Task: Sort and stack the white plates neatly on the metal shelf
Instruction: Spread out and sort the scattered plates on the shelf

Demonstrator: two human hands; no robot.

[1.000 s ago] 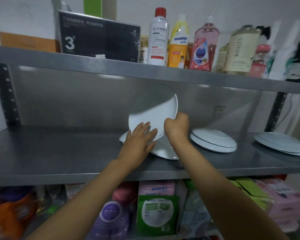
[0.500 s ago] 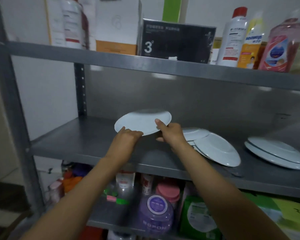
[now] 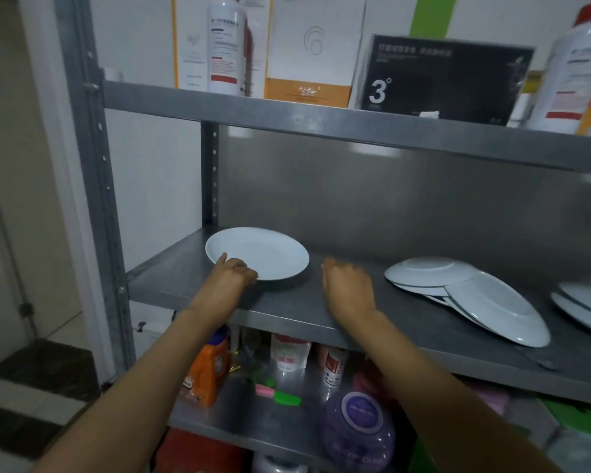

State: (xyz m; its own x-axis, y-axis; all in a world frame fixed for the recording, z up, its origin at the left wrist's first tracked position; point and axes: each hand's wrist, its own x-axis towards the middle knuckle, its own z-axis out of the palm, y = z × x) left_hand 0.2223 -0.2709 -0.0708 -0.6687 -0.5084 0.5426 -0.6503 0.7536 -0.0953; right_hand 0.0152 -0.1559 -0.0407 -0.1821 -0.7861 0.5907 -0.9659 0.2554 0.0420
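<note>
- Head view: metal shelf [image 3: 321,315], middle tier.
- Overlapping upside-down white plates [image 3: 458,288] lie at right.
- Single white plate [image 3: 263,250] lies flat at left (right way up).
- Right hand [image 3: 347,285] loosely curled, holding nothing, beside it.
- Left hand [image 3: 229,274] pinches its near rim.

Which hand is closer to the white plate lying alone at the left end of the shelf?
Left. The left hand grips the plate at its near rim; the right hand is off to its right, apart from it, holding nothing.

White wall [image 3: 151,172] behind, beige wall [image 3: 17,165] at left, pale floor [image 3: 24,397] with dark tile bands, dim light.
</note>
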